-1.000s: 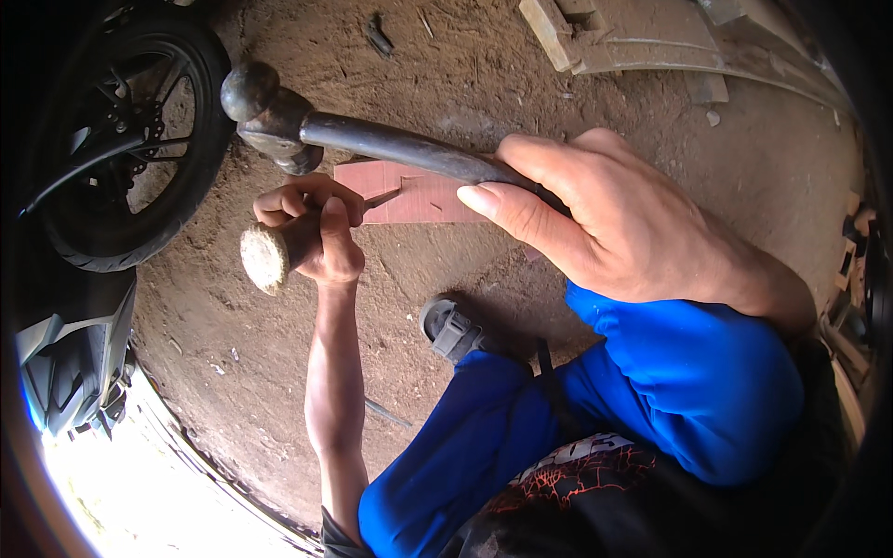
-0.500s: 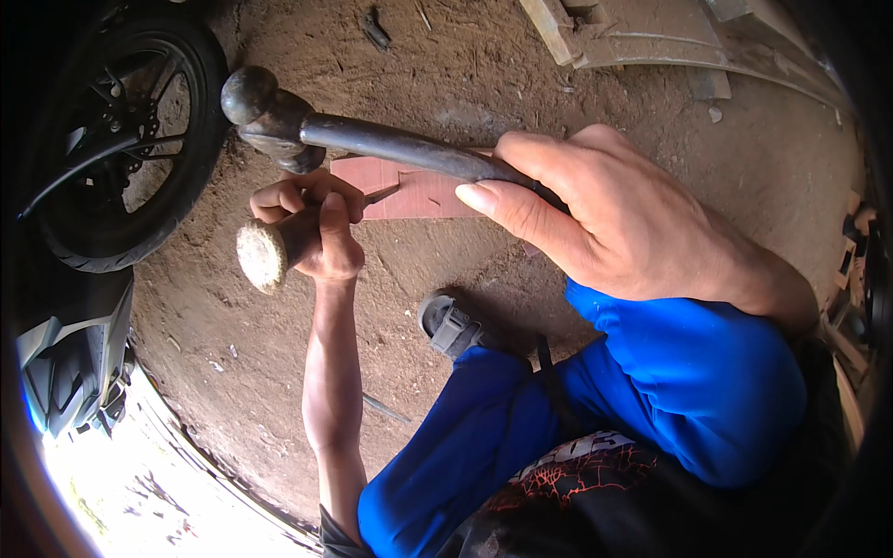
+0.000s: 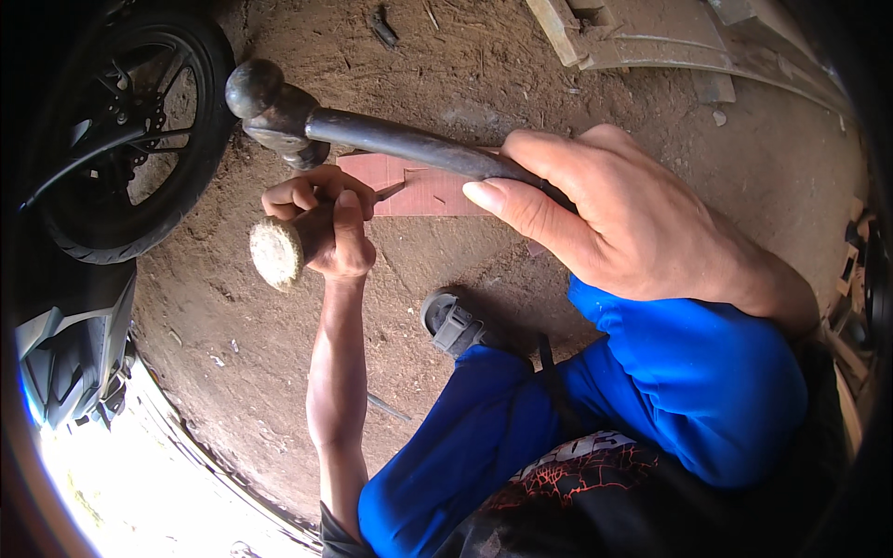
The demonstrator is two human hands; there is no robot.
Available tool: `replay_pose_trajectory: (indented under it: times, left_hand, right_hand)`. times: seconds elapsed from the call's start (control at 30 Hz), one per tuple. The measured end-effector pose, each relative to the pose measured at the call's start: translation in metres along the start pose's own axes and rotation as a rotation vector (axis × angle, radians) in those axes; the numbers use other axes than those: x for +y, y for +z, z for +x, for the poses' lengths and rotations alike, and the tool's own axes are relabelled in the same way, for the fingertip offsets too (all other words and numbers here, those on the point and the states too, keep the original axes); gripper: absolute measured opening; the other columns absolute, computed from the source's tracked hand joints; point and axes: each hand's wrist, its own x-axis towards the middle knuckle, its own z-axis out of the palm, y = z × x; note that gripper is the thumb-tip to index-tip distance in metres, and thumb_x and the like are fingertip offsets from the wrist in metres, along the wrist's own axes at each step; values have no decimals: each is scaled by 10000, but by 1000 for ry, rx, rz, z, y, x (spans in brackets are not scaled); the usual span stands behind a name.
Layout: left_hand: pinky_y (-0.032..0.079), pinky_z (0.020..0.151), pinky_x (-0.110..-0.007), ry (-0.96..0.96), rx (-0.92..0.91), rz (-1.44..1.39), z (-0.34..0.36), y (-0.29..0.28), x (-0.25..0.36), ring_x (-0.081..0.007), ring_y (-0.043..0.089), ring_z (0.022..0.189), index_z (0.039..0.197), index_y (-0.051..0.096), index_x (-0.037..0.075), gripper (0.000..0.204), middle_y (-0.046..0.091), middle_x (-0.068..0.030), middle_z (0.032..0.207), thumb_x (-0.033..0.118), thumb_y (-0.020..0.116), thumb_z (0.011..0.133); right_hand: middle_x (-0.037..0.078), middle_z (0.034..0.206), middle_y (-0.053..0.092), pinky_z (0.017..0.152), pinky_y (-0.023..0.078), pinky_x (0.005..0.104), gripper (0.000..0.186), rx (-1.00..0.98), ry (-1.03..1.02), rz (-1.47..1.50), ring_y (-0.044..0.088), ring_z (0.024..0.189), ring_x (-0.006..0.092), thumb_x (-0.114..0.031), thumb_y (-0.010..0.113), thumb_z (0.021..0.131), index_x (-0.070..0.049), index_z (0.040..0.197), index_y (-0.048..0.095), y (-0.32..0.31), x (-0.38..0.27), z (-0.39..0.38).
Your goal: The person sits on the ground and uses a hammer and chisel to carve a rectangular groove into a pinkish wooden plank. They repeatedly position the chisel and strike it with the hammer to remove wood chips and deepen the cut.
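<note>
My left hand [image 3: 327, 219] is closed around the wooden handle of a chisel [image 3: 277, 251], whose pale, frayed butt faces up. The narrow blade lies over a flat reddish board [image 3: 442, 205] with thin cut marks. My right hand [image 3: 605, 214] grips the dark shaft of a metal hammer [image 3: 400, 144], thumb along it. The heavy hammer head, with a round ball end, is held above and left of the board, just beyond my left hand; it partly hides the board's left end.
A motorcycle front wheel [image 3: 186, 214] and grey bodywork [image 3: 74, 344] are at the left. Weathered wooden planks [image 3: 670, 46] lie at the top right, wood offcuts [image 3: 851, 260] at the right edge. A thin rod [image 3: 389, 406] lies on the dirt floor by my blue-clad legs and sandalled foot [image 3: 451, 325].
Both hands, the chisel and the hammer appear slightly higher and further right in the view than before, along with small shifts of the surroundings. Both grips look the same.
</note>
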Motion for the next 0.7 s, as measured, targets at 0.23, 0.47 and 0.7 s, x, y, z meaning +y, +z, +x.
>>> replay_pose_trajectory:
  times: [0.23, 0.47, 0.7]
  left_hand:
    - [356, 601, -206, 71, -72, 82, 3, -5, -3, -72, 460, 476, 933, 270, 100, 302, 547, -79, 538, 82, 571, 902]
    - [387, 508, -228, 52, -64, 81, 2, -3, -5, -100, 459, 438, 945, 282, 91, 283, 553, -102, 573, 30, 528, 818]
    - [359, 539, -216, 9, -41, 8, 0, -1, -2, -91, 466, 484, 952, 261, 101, 326, 498, -62, 552, 71, 581, 896]
  right_hand:
    - [173, 681, 542, 633, 412, 440, 388, -1, -4, 26, 522, 638, 366, -387, 563, 977, -10, 891, 594, 1, 4, -3]
    - [169, 667, 536, 628, 409, 439, 372, -10, 22, 33, 519, 633, 365, -372, 562, 980, -15, 880, 595, 0, 3, -4]
    - [157, 664, 543, 631, 412, 420, 352, 19, 2, 1, 518, 631, 339, -358, 584, 970, -18, 882, 610, 3, 4, -5]
